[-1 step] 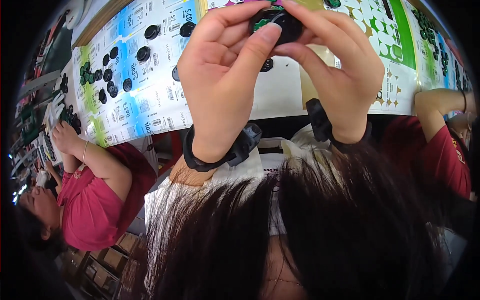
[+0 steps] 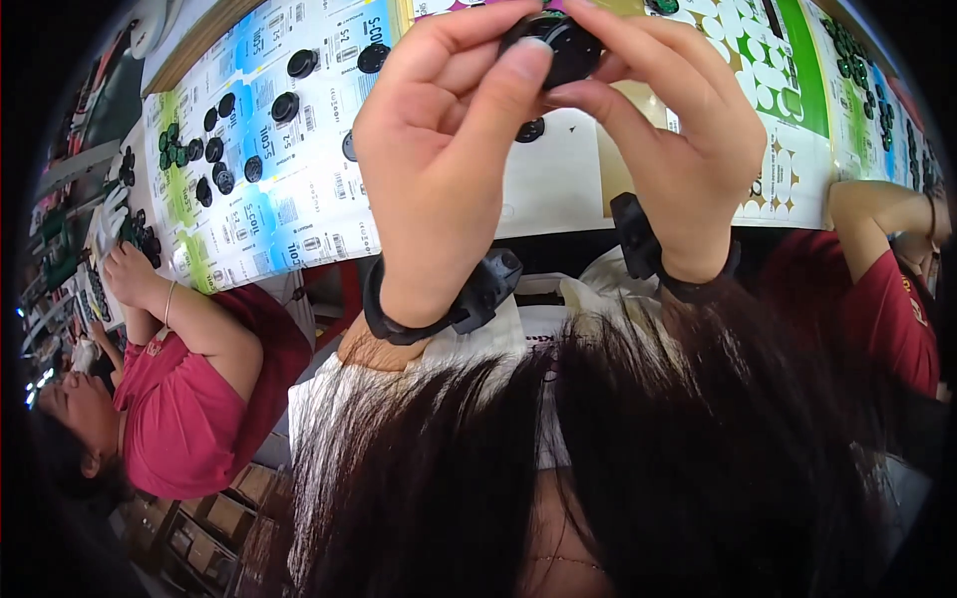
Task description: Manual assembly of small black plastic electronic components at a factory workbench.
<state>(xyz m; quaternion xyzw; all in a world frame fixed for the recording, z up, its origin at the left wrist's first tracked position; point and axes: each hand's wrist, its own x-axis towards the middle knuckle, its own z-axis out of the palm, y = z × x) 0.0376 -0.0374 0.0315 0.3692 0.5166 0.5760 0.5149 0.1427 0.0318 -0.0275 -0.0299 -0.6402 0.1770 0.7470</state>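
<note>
"Black disc-shaped part (image 2: 576,52): where is it, exactly?"

"Raised above the surface (image 2: 558,194), at the top middle of the view, between the two hands."

"And how do those hands stand?"

"Both are pinched in on that one part. The left hand (image 2: 434,149) lays its thumb across the face; the right hand (image 2: 688,135) has its thumb and index finger at the right side."

"What can't you make out?"

"The far rim, covered by fingers close to the picture's upper edge, and whatever detail sits under the left thumb. Dark hair (image 2: 469,478) hides most of the lap."

"Count the rest for me."

"Two black wristbands, one on the left wrist (image 2: 480,302) and one on the right (image 2: 638,239). Left of the hands lie three larger round black caps (image 2: 285,107). Nearby are several smaller black pieces (image 2: 254,168); some overlap, so I can't give a firm number. One black round piece (image 2: 529,131) shows below the held part, partly covered."

"And the green bits (image 2: 180,155)?"

"One cluster at the far left, too bunched to count."

"People beside?"

"Two in red: one at left, red shirt (image 2: 189,439) plain to see; one at right, red sleeve (image 2: 902,314) showing, face out of sight."
</note>
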